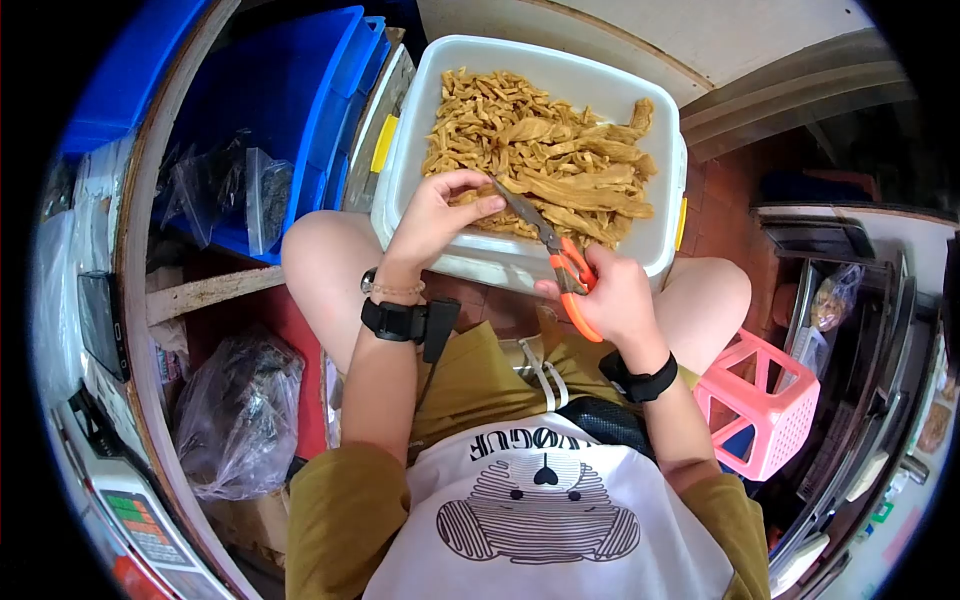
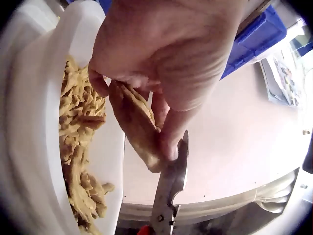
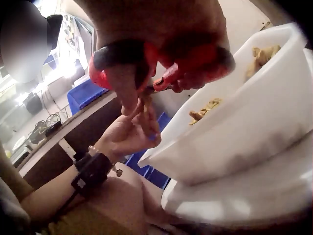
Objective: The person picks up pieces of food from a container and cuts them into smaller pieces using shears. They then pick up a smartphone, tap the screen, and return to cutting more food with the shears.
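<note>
A person's left hand (image 1: 428, 222) is over the near side of a white tub (image 1: 530, 46). Its thumb and fingers pinch a tan, wrinkled strip of food (image 2: 134, 125), best seen in the left wrist view. Orange-handled scissors (image 1: 550, 238) are gripped in the right hand (image 1: 622, 300), fingers through the handle loops. The metal blades (image 2: 166, 191) meet the strip's end beside the left thumb. Short cut pieces (image 1: 480, 125) fill the tub's far left, while longer whole strips (image 1: 590, 185) lie to the right.
The tub stands between the person's bent legs. Blue bins (image 1: 270, 110) with plastic bags are at the left. A pink stool (image 1: 765, 405) sits at the right, near a shelf. A clear bag (image 1: 240, 415) lies lower left, beside a scale (image 1: 150, 530).
</note>
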Motion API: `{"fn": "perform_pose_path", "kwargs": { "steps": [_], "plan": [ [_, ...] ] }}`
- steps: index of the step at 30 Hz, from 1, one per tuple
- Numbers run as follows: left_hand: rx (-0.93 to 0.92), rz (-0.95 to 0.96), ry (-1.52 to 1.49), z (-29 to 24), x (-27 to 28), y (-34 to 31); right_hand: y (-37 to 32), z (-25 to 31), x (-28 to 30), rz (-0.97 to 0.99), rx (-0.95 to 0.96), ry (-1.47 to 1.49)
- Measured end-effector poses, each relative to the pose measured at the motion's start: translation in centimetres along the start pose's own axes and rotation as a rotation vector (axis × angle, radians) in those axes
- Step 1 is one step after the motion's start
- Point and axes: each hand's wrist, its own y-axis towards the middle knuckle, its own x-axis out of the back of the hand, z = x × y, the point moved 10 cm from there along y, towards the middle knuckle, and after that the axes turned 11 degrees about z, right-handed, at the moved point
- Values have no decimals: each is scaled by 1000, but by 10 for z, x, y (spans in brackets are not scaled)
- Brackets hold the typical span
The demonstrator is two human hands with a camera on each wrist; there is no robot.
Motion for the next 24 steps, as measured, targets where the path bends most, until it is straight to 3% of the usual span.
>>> {"fn": "perform_pose_path", "kwargs": {
  "steps": [5,8,10,11,13,17,19,24],
  "plan": [
    [85,-52,26,1,3,0,0,-13,-9,53,-89,72],
    [92,-75,-204,16,2,2,1,-26,-15,50,-109,258],
    [-83,-62,-438,8,-3,5,3,-32,-23,108,-129,315],
    [-84,-64,-437,12,-6,6,3,-32,-23,109,-128,315],
    [-85,-64,-817,22,-17,8,3,-27,-28,129,-89,508],
    [-79,-152,-758,18,-23,6,1,-28,-42,192,-96,543],
    [-90,-156,-508,16,-13,8,1,-27,-46,189,-74,579],
    [-27,-68,-286,6,-23,2,5,-17,-40,162,0,545]
  ]
}}
